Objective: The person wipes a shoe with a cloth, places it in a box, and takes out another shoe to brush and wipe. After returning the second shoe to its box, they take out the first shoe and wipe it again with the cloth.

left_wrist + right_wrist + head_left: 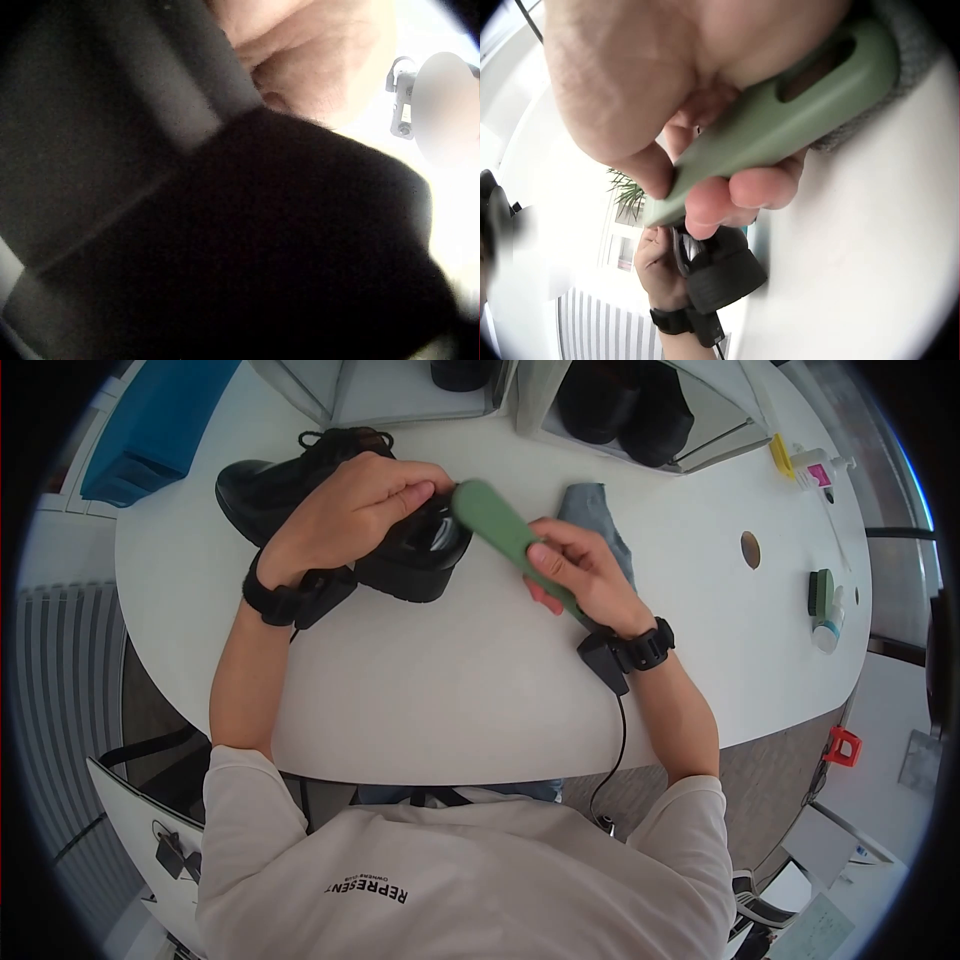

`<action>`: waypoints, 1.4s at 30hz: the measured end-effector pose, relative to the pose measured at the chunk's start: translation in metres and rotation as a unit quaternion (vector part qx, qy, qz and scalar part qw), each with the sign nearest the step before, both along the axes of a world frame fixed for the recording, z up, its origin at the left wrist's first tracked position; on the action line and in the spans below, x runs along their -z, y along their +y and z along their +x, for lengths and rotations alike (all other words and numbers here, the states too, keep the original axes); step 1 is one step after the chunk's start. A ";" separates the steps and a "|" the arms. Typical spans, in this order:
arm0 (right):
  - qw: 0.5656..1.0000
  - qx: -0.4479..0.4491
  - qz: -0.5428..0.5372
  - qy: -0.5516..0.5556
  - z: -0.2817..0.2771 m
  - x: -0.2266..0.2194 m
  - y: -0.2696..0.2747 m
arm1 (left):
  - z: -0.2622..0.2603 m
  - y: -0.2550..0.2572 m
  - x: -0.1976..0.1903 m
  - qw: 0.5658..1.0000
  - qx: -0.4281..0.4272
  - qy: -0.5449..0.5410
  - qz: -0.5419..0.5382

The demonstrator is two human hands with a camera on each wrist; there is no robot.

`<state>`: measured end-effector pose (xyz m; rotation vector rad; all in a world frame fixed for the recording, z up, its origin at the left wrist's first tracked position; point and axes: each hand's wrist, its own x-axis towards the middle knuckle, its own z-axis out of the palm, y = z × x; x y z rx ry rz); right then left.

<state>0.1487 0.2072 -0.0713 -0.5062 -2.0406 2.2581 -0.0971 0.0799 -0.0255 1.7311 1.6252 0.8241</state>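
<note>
A glossy black lace-up shoe point(430, 545) stands on the white table, its toe to the left and its thick heel to the right. My left hand point(360, 510) lies over the shoe's opening and grips it near the heel collar; some of its fingers are hidden. My right hand point(590, 575) holds a green long-handled brush point(495, 520), thumb on top and fingers curled beneath. The brush's rounded, blurred head meets the back of the shoe in the head view, its underside hidden. In the right wrist view a slot shows in the handle point(817, 105).
A grey-blue cloth point(585, 508) lies beyond the right hand. Boxes at the back hold black shoes point(650, 420). A blue case point(165, 435) sits at far left. On the right are a small green brush point(822, 592), a bottle point(828, 632) and a table hole point(750, 550).
</note>
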 end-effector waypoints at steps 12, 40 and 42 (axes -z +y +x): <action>0.996 -0.075 0.036 -0.027 0.002 -0.008 0.003 | 0.003 -0.005 -0.003 1.000 -0.001 0.001 0.015; 0.935 -0.077 0.344 0.048 -0.003 0.002 -0.009 | 0.002 -0.001 0.009 0.998 -0.014 0.020 0.065; 0.930 -0.081 0.355 0.055 -0.003 0.000 -0.006 | 0.006 -0.001 -0.001 0.999 -0.004 0.012 0.034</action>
